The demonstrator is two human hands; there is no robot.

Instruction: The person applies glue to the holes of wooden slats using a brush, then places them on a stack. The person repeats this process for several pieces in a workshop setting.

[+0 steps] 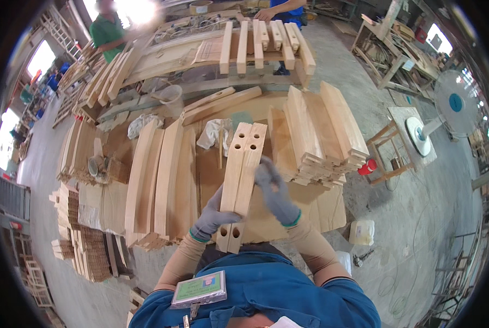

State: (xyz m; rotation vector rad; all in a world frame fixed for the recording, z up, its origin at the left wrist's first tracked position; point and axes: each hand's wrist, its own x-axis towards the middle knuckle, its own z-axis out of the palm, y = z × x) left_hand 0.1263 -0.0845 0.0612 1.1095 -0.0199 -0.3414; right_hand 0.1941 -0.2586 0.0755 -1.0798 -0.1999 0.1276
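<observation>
Two pale wooden bars (242,175) are held side by side in front of me, tilted with their far ends raised. Round drilled holes show at both ends, and a seam runs between them. My left hand (215,217), in a grey glove, wraps round them from the left near the lower end. Beside their right edge is my right hand (275,191), also gloved in grey; motion blurs its fingers, and whether it touches the wood I cannot tell.
Curved boards (156,186) stand at the left of the cardboard-covered bench (310,213), and a stack of thick boards (318,131) at the right. White rags (214,134) lie beyond the bars. A fan (419,134) stands at the right. Two people are at the far table (173,60).
</observation>
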